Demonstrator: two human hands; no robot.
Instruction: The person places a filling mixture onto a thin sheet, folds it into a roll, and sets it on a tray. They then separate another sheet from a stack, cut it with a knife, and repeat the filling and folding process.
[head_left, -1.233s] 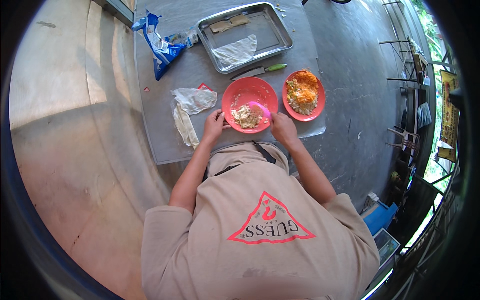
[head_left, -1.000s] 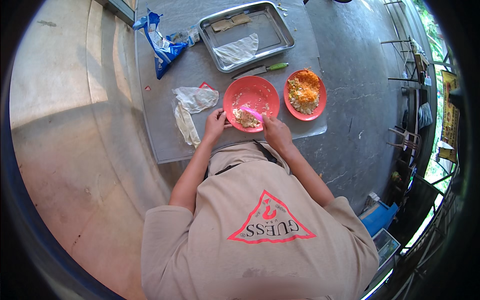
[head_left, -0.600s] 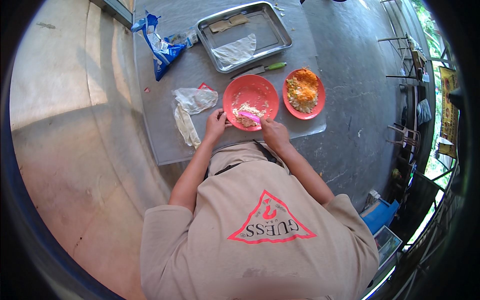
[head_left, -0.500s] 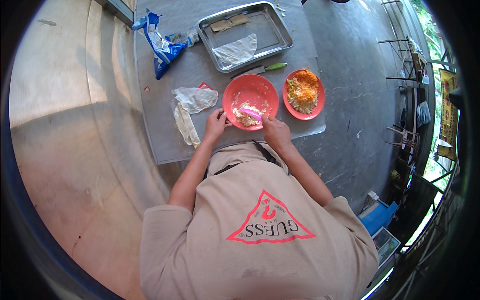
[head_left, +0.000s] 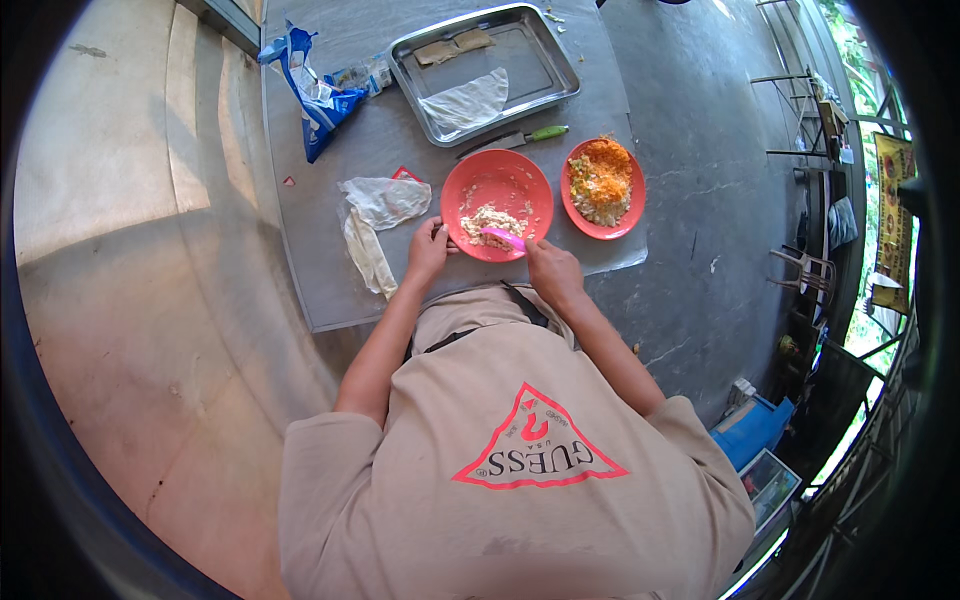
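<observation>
A red bowl (head_left: pixel 488 172) stands on the table in front of me, with a pale crumbly mixture (head_left: pixel 490 222) heaped at its near side. My left hand (head_left: pixel 432 246) grips the bowl's near-left rim. In my right hand (head_left: pixel 550 270) is a pink spoon (head_left: pixel 507 237), its handle between the closed fingers and its head down in the mixture. To the right of the bowl is a red plate (head_left: pixel 610 233) heaped with shredded orange and pale food (head_left: pixel 602 180). Thin white wrapper sheets (head_left: pixel 388 202) lie left of the bowl, one of them rolled or folded (head_left: pixel 370 258).
Behind the bowl lies a knife (head_left: pixel 510 140) with a green handle. A metal tray (head_left: pixel 432 125) beyond it holds a white sheet and brown pieces. A crumpled blue packet (head_left: pixel 318 110) lies at the far left of the table (head_left: pixel 330 290).
The pink spoon has shifted slightly within the mixture, which now sits more heaped around it. My left hand stays on the bowl's rim.
</observation>
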